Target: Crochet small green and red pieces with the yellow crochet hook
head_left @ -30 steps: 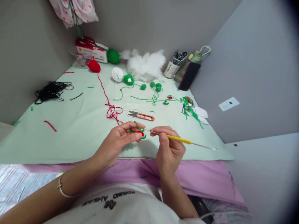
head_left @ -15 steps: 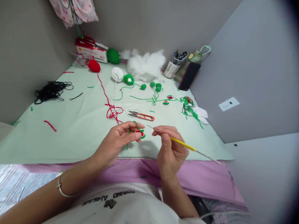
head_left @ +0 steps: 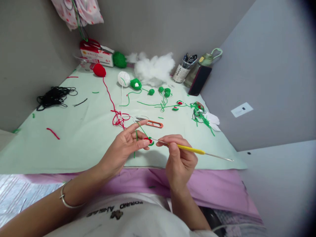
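Between thumb and fingers, my left hand [head_left: 128, 140] pinches a small red and green crochet piece [head_left: 150, 142]. A strand of green yarn [head_left: 142, 129] runs from the piece up over my raised left index finger, and a green tail hangs below that hand. My right hand [head_left: 180, 158] is closed in a pen-like grip on a yellow-handled crochet hook [head_left: 191, 149]. The hook's thin tip meets the edge of the piece; whether it sits inside a stitch is too small to tell. Orange thread snips [head_left: 154, 123] lie just beyond my left fingertips.
Red yarn [head_left: 118, 118] lies tangled left of the snips. Farther back are a red yarn ball [head_left: 99, 70], a white yarn ball [head_left: 123, 79], white stuffing [head_left: 154, 69] and small green crochet balls [head_left: 167, 92]. Black yarn [head_left: 55, 97] is at left; a phone [head_left: 200, 81] leans at right.
The hook has moved left to the crochet piece and is held flatter. My left index finger has lifted and stretched forward, pulling the green strand straight.
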A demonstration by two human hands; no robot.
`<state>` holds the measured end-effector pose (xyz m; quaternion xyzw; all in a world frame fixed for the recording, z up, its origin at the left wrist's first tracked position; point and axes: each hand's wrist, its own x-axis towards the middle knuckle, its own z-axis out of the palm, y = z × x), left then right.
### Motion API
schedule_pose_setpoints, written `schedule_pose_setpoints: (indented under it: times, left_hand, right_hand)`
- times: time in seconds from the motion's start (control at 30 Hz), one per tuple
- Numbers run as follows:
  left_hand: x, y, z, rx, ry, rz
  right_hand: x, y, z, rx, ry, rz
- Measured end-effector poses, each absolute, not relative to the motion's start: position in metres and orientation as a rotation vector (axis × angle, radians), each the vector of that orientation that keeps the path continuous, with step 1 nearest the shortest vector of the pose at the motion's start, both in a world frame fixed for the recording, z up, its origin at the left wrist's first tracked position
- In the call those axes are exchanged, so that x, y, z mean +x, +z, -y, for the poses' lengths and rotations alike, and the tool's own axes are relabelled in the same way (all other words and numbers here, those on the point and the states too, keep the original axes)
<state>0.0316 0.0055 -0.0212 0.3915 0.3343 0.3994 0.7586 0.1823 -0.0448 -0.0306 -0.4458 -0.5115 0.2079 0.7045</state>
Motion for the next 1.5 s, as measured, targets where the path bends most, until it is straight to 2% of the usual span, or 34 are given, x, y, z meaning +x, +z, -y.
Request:
schedule_pose_setpoints:
  times: [0.63, 1.33, 1.5]
  left_hand:
    - [0.033, -0.021, -0.004, 0.891, 0.900, -0.713]
    - [0.035, -0.024, -0.004, 0.875, 0.900, -0.676]
    - [0.034, -0.024, -0.003, 0.868, 0.906, -0.702]
  right_hand:
    - [0.183, -0.031, 0.046, -1.025, 0.427, 1.196]
    - [0.184, -0.043, 0.049, -1.008, 0.096, 1.489]
    - [0.183, -0.046, 0.045, -0.981, 0.119, 1.431]
